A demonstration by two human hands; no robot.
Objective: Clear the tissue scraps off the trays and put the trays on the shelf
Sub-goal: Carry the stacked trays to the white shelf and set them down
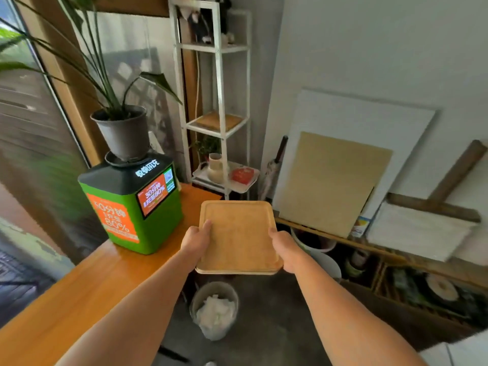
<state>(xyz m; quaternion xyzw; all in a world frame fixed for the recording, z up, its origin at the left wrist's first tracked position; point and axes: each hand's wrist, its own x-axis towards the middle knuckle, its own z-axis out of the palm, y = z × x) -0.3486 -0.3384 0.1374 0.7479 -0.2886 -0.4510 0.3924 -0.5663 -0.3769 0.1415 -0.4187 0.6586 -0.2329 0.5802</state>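
Note:
I hold a bare wooden tray [239, 236] level in the air with both hands. My left hand [196, 239] grips its left edge, thumb on top. My right hand [284, 249] grips its right edge. No scraps lie on the tray. Below it on the floor stands a grey waste bin [214, 310] with white tissue scraps [215, 311] inside. Ahead is a white metal shelf [220, 128]; another wooden tray [219, 120] lies on its middle level.
An orange-brown counter [87, 286] runs along my left, carrying a green kiosk box [132, 204] with a potted plant [124, 128] on top. The shelf's lower level holds a vase [215, 167] and a red item [242, 175]. Boards [332, 180] lean on the right wall above a low rack.

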